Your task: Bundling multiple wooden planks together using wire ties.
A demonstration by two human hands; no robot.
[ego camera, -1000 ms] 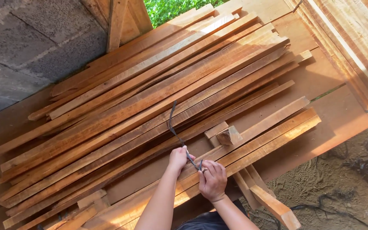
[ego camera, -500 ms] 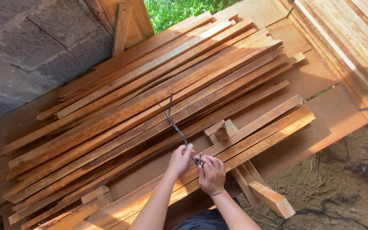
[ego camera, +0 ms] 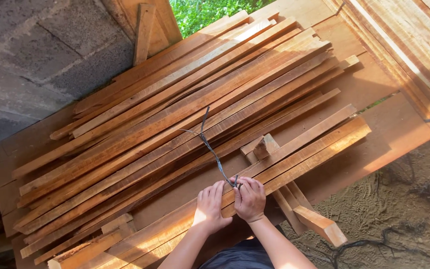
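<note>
1. Nearest the person, the left hand (ego camera: 210,205) and right hand (ego camera: 249,198) sit side by side on the near wooden slats (ego camera: 294,158), almost touching each other.
2. The fingers of both hands are pinched closed on the near end of a twisted strand of dark binding wire (ego camera: 214,155); this looks like the tying step, the wire being wound or tightened.
3. The next move seems to call for a firm twist at the grip while the loose length is kept taut.
4. From the hands the wire's long axis runs up and slightly left, away from the person, across the big slat stack (ego camera: 175,114).
5. Its far end splits into two loose tails above that stack, short of the grey block wall (ego camera: 36,55).
</note>
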